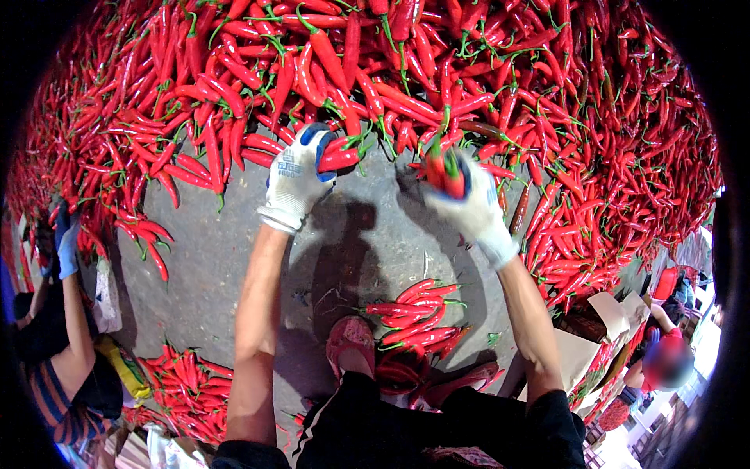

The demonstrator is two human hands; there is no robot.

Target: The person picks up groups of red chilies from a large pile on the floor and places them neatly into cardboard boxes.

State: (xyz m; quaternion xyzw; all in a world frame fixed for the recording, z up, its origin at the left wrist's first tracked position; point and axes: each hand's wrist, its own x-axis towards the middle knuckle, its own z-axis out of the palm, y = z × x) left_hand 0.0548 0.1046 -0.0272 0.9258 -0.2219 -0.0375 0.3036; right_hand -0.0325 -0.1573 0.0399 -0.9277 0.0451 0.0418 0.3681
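A large heap of red chili peppers with green stems spreads across the far side of the grey floor. At the heap's near edge my left hand, in a white glove with blue palm, is closed around red chili peppers, their stem ends pointing right. My right hand, gloved alike and slightly smeared by motion, grips a few chili peppers with their green stems up. Its fingers are partly hidden. Closer to me, a small pile of chili peppers lies by my feet, most stems pointing right.
Another pile of chili peppers lies at the near left. Beyond it a co-worker in a striped top reaches a blue-gloved hand toward the heap. Open cardboard boxes stand at the right. My shoe is beside the small pile.
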